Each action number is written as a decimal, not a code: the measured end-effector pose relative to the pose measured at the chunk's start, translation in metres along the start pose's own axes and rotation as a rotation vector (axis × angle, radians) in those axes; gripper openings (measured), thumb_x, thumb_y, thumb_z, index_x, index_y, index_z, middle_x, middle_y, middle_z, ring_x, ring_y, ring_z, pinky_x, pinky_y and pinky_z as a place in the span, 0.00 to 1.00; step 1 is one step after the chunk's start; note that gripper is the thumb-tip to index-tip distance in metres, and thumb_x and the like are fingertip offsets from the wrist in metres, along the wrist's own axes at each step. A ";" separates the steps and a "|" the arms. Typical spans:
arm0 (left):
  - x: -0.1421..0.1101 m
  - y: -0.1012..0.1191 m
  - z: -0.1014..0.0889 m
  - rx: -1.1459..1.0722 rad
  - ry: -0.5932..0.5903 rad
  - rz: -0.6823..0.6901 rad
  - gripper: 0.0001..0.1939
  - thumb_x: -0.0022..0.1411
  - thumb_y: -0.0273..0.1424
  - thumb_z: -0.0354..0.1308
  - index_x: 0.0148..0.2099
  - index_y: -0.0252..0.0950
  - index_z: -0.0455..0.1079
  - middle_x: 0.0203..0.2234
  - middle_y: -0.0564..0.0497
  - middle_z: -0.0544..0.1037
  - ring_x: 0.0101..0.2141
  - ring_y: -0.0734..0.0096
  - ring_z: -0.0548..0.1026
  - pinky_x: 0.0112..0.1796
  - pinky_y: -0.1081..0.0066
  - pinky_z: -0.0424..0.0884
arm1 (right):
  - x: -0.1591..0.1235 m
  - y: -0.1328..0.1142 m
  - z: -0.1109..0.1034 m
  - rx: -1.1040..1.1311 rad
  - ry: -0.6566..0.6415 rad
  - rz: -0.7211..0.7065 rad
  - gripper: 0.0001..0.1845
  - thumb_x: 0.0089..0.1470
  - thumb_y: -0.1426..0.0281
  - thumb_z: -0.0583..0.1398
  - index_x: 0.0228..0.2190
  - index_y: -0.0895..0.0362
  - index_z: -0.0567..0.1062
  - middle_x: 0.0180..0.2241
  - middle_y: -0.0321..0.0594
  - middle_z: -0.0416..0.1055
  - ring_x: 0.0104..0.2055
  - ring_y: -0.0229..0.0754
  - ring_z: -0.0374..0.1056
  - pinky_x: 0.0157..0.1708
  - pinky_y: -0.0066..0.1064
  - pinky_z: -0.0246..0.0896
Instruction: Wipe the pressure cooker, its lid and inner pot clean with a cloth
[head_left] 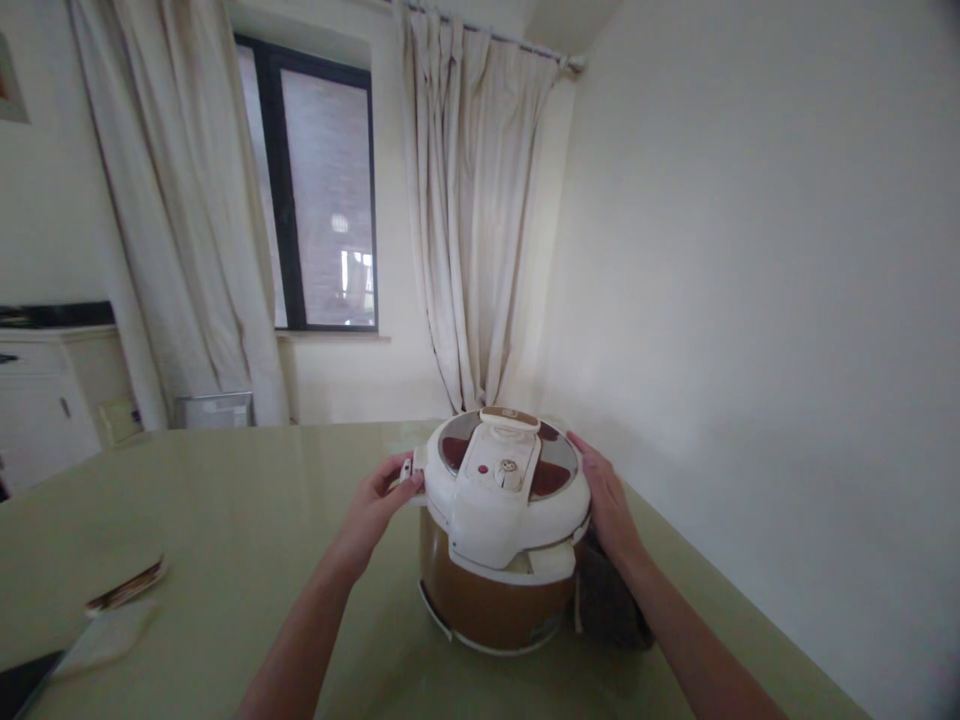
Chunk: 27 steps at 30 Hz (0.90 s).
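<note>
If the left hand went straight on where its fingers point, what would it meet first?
The side handle of the pressure cooker, which the left hand touches; just beyond it, probably the white lid, though depth is hard to judge.

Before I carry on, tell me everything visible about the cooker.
The cooker is round and upright on the green table, its white, plastic-looking lid on, bearing reddish-brown panels, a red dot and a round fitting. The body is brown. The left hand holds a side handle; the right hand touches the lid's right side.
</note>
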<state>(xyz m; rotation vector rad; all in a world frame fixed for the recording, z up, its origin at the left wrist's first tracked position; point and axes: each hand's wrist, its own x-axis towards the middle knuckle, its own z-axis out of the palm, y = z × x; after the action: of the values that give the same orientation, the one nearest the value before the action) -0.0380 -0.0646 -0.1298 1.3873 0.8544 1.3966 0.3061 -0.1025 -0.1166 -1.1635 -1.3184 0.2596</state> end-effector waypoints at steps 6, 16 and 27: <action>-0.001 0.004 0.001 -0.009 0.016 0.000 0.28 0.55 0.49 0.72 0.53 0.40 0.79 0.49 0.45 0.84 0.49 0.55 0.79 0.53 0.59 0.73 | -0.010 0.014 0.002 0.091 0.058 -0.030 0.30 0.67 0.46 0.53 0.58 0.49 0.77 0.63 0.43 0.72 0.67 0.53 0.63 0.71 0.52 0.50; 0.000 0.004 0.002 -0.034 0.034 0.038 0.29 0.53 0.48 0.73 0.53 0.39 0.79 0.59 0.42 0.78 0.55 0.50 0.77 0.55 0.56 0.74 | -0.030 0.034 0.018 0.282 0.307 0.152 0.30 0.62 0.50 0.61 0.60 0.50 0.74 0.61 0.43 0.74 0.63 0.54 0.68 0.63 0.51 0.63; 0.000 0.005 0.005 -0.053 0.052 0.031 0.29 0.52 0.47 0.75 0.52 0.36 0.79 0.48 0.43 0.84 0.47 0.55 0.80 0.51 0.59 0.76 | -0.023 0.026 0.016 0.407 0.232 0.265 0.29 0.58 0.49 0.64 0.55 0.51 0.77 0.53 0.45 0.80 0.53 0.54 0.77 0.52 0.46 0.73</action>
<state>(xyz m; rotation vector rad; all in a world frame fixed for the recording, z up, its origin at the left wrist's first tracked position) -0.0337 -0.0670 -0.1241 1.3338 0.8270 1.4744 0.2969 -0.0990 -0.1538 -0.9826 -0.8560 0.5427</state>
